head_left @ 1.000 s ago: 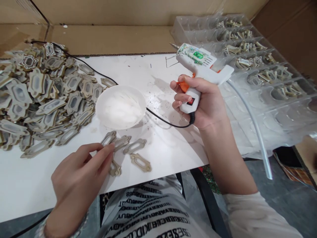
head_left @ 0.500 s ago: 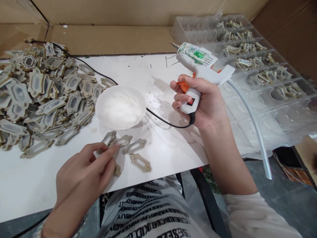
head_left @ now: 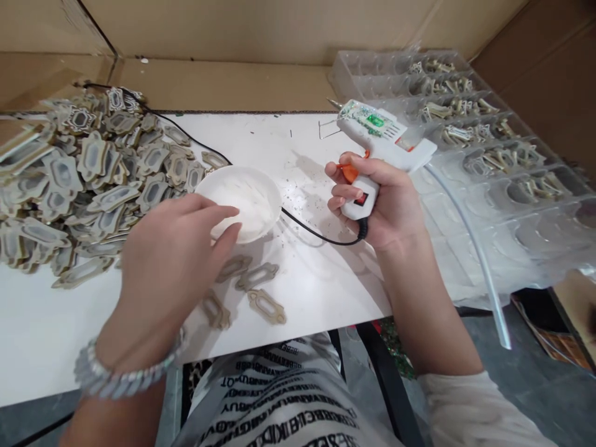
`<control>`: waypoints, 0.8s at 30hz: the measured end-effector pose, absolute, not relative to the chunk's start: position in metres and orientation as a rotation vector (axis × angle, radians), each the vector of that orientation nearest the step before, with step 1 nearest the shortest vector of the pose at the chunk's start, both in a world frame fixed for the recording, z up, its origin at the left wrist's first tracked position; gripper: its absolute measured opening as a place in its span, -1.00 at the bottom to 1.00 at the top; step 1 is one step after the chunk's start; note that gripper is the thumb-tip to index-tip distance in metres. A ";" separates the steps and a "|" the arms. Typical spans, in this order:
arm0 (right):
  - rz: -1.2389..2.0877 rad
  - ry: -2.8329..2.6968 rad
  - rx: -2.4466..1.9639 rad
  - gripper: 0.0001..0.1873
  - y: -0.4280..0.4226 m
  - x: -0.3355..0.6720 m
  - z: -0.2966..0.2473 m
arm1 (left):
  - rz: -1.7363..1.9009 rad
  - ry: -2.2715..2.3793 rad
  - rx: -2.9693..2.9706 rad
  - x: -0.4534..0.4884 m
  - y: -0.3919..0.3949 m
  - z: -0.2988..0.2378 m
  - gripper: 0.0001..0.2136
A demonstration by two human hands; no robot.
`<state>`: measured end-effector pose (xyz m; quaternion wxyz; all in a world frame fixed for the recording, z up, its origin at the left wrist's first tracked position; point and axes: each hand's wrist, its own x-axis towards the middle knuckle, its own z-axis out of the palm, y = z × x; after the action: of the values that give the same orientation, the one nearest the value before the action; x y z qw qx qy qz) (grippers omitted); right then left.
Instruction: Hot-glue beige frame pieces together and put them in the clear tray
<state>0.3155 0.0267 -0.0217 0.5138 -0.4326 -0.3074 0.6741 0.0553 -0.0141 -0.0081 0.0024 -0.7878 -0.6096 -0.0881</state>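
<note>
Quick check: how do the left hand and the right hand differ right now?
The left hand is open, palm down, fingertips at the round white bowl; the right hand is shut on the white hot-glue gun, finger on its orange trigger. The left wrist wears a beaded bracelet; the right wrist is bare. Both are over the white table.

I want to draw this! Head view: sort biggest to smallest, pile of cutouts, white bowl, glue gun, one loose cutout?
1. pile of cutouts
2. glue gun and white bowl: about alike, can't rank
3. loose cutout, smallest
</note>
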 end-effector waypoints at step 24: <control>1.631 -0.711 -1.021 -0.80 0.028 0.314 -0.023 | -0.122 -1.451 -2.726 0.073 0.040 -0.011 -0.63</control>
<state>0.3136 0.0275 -0.0230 0.5186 -0.4256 -0.2962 0.6798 0.0733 0.0402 -0.0113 0.0257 -0.8818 -0.4693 -0.0396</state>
